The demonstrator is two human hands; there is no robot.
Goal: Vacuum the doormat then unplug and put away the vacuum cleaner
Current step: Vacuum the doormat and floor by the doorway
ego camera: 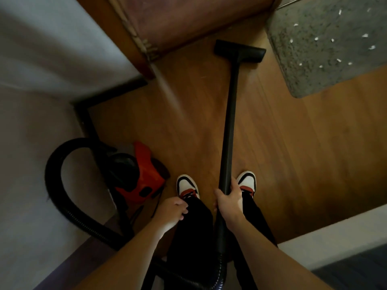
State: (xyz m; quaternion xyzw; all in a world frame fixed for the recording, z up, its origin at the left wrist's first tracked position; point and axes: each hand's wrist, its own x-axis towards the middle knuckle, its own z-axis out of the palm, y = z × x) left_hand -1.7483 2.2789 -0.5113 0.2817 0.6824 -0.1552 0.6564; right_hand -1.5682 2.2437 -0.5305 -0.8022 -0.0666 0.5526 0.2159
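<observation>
Nozzle (239,51) just beside the doormat (326,45)
Right hand (229,203) grips the wand (231,114), left hand (172,212) hangs loosely curled, holding nothing; the orange vacuum cleaner (142,174) sits on the floor (293,153) by the left shoe (187,186)

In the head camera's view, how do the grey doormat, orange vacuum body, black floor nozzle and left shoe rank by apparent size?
1. doormat, even though the frame cuts it off
2. vacuum body
3. floor nozzle, though it lies farther away
4. left shoe
</observation>
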